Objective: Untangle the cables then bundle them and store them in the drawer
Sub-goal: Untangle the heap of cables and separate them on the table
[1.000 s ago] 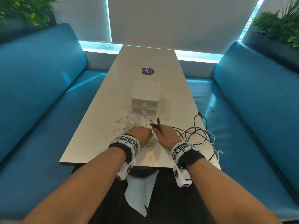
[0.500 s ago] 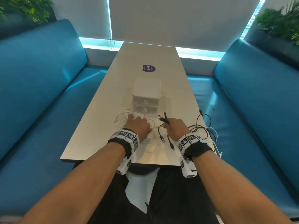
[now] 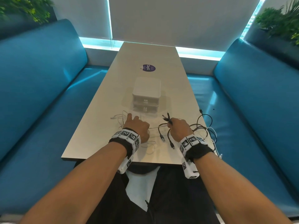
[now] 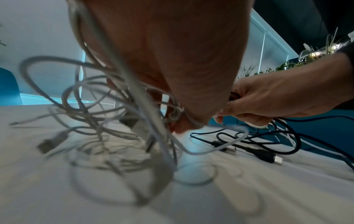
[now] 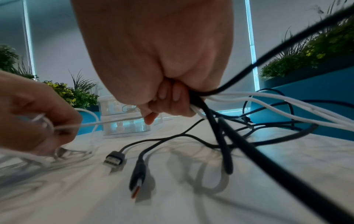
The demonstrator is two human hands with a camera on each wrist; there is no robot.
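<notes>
A long pale table (image 3: 100,120) runs away from the person between 2 blue benches (image 3: 40,97), with green plants (image 3: 279,21) on ledges above each bench back. Past the middle of the table a round purple sticker (image 3: 149,68) lies flat on the top.

Nearer the person stands a small white drawer unit (image 3: 146,96) with 2 drawers stacked one over the other, both pushed in (each front shows a pair of little knobs).

Just in front of the unit, on the person's left side, lies a loose tangle of white cables (image 3: 124,120). The left hand (image 3: 137,126) sits over it, and the left wrist view shows several white strands running up into its curled fingers, so it grips the white cables; a white plug end (image 4: 51,142) hangs free near the tabletop.

On the right side a tangle of black cables (image 3: 203,125) spreads to the table's right edge, with a few white strands mixed in. The right hand (image 3: 178,128) is closed tightly round a bunch of black cables and some white ones, with 2 black plug tips (image 3: 166,118) sticking up past its fingers.

Between the 2 hands, 2 black plug ends (image 5: 114,159) lie on the table, their leads running back toward the right hand.
</notes>
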